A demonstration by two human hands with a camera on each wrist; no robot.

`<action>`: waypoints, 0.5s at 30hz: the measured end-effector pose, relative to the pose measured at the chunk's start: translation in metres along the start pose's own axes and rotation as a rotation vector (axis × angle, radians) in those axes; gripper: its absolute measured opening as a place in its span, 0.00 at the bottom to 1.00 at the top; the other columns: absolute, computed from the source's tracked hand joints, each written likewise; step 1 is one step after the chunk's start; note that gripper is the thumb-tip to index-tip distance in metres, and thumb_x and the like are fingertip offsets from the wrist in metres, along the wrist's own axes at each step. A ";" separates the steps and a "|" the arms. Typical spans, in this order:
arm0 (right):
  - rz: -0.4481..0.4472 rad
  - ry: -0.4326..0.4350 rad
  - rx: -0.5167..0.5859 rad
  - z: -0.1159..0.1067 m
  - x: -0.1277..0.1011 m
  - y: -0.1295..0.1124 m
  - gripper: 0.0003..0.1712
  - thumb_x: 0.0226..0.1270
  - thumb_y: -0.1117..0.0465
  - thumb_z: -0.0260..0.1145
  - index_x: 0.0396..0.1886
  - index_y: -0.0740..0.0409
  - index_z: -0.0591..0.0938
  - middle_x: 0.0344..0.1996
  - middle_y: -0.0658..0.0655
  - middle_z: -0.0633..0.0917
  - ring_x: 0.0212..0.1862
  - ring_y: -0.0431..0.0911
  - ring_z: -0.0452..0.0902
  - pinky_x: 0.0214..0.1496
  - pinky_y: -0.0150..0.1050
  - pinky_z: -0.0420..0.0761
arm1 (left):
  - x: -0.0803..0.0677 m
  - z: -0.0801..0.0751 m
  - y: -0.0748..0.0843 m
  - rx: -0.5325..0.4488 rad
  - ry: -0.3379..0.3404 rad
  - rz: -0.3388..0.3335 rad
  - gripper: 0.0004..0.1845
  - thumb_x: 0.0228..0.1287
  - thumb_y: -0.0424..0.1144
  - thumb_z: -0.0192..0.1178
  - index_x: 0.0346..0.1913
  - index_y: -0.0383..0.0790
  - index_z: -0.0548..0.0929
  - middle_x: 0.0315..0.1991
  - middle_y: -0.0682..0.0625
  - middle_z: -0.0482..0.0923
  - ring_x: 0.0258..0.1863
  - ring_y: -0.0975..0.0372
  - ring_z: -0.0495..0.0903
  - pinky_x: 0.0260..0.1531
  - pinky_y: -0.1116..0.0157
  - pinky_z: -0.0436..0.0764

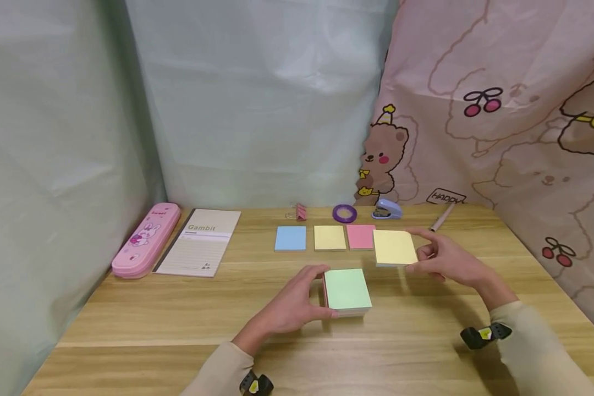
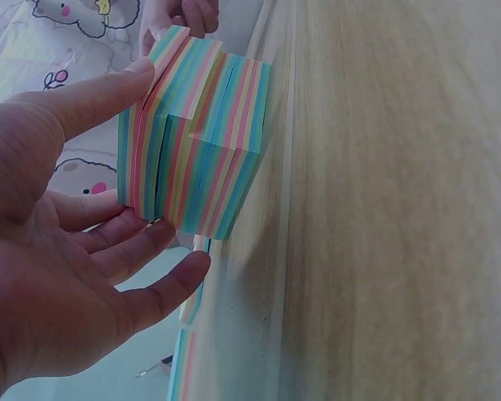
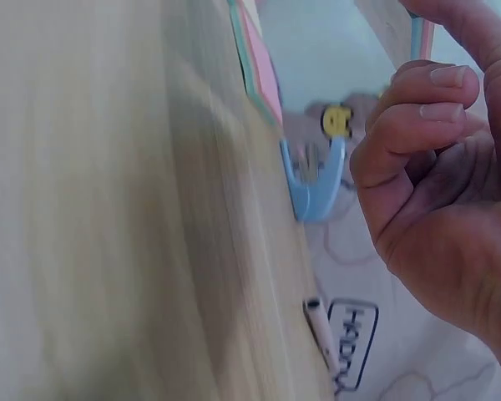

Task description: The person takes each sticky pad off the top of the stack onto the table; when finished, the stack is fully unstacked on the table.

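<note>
gripping the note block (image 1: 347, 291), left hand (image 1: 289, 308) hides its side; right hand (image 1: 447, 258) pinches a yellow pad (image 1: 395, 247).

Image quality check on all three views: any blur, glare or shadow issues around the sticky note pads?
Head view: sharp, evenly lit, only soft shadows under the yellow pad and both hands, no glare. Left wrist view: the striped side of the note block is crisp, the table smears toward the right. Right wrist view: soft overall; table, blue stapler and pen are blurred, the right hand slightly clearer.
</note>
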State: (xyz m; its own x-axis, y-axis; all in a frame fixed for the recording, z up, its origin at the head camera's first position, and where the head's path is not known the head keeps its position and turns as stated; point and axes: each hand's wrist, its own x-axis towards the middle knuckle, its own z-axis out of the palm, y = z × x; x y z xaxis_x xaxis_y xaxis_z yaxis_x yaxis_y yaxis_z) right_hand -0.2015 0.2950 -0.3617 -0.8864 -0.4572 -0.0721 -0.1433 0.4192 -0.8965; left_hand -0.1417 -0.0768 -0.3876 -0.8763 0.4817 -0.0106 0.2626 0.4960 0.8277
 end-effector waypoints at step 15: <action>0.163 -0.027 0.016 -0.046 0.018 0.031 0.54 0.68 0.66 0.73 0.85 0.62 0.51 0.19 0.46 0.72 0.16 0.37 0.63 0.17 0.33 0.64 | 0.000 0.000 0.000 -0.003 -0.002 -0.004 0.50 0.56 0.48 0.80 0.78 0.36 0.66 0.74 0.40 0.70 0.75 0.46 0.70 0.76 0.40 0.68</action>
State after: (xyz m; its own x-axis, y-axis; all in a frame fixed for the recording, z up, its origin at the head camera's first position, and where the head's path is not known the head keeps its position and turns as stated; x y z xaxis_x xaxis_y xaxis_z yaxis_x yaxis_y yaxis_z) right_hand -0.2422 0.3359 -0.3710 -0.8852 -0.4054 -0.2284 0.0085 0.4767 -0.8790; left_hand -0.1416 -0.0771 -0.3871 -0.8767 0.4809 -0.0152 0.2576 0.4960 0.8292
